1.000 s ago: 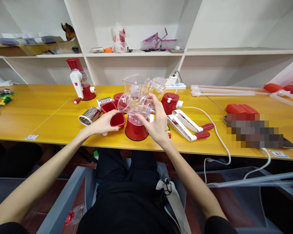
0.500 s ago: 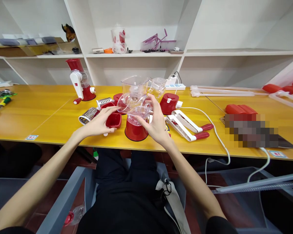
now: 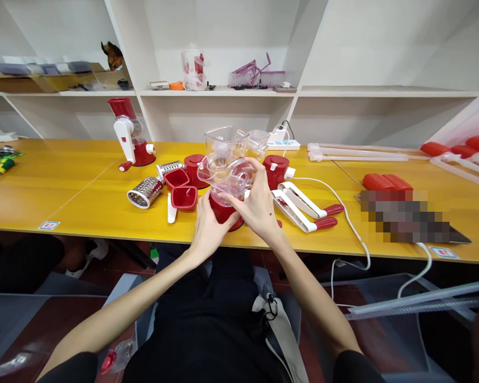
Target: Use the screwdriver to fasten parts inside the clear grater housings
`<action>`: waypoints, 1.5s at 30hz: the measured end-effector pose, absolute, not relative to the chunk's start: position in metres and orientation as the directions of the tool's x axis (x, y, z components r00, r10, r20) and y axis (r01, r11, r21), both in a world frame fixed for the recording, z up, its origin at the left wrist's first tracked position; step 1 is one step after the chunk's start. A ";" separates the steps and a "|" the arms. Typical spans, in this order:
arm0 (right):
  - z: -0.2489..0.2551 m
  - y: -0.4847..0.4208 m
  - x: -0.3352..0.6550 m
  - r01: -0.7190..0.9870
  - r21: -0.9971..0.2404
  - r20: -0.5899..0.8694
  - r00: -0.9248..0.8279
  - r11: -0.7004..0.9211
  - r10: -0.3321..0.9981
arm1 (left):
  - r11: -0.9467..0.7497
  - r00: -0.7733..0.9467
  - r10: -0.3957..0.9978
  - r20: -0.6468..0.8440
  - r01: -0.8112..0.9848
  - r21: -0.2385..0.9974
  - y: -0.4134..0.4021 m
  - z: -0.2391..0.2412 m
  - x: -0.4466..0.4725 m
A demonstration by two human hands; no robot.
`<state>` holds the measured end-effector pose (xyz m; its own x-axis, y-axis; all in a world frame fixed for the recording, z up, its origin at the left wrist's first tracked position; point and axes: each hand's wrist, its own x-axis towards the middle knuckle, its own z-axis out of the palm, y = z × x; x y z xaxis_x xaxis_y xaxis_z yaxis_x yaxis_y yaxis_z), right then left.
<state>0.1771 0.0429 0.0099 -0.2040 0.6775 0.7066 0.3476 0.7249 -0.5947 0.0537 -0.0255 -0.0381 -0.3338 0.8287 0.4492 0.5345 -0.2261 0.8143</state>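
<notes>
A clear plastic grater housing (image 3: 223, 146) sits on a red base (image 3: 220, 208) near the table's front edge. My right hand (image 3: 259, 205) grips the housing from the right, thumb in front and fingers up along its round opening. Wrapped round the front and left of the red base is my left hand (image 3: 212, 226). To the left lie two red hoppers (image 3: 184, 198), a white crank handle (image 3: 172, 208) and metal grater drums (image 3: 145, 192). Another red base (image 3: 277, 171) with a clear housing (image 3: 257, 141) stands behind my right hand.
White crank arms with red grips (image 3: 303, 208) lie to the right, beside a white cable (image 3: 351, 218). An assembled rotary grater (image 3: 131, 133) stands at the back left. Red ridged pieces (image 3: 387, 182) lie at the right. White shelves (image 3: 219, 93) rise behind the table (image 3: 83, 199).
My left hand has moved from beside the housing and red hoppers, right and down onto the red base. My right hand keeps its grip on the clear housing.
</notes>
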 end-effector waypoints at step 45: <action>0.016 0.066 0.205 -0.034 -0.755 0.633 -0.299 0.655 0.714 | -0.242 -0.211 0.927 0.309 0.293 0.925 0.008 -0.042 0.043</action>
<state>0.2050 0.0656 0.0162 -0.2989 0.7140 0.6332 -0.0342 0.6551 -0.7548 0.0427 0.0084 -0.0419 -0.2114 0.9271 0.3095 0.2927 -0.2420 0.9251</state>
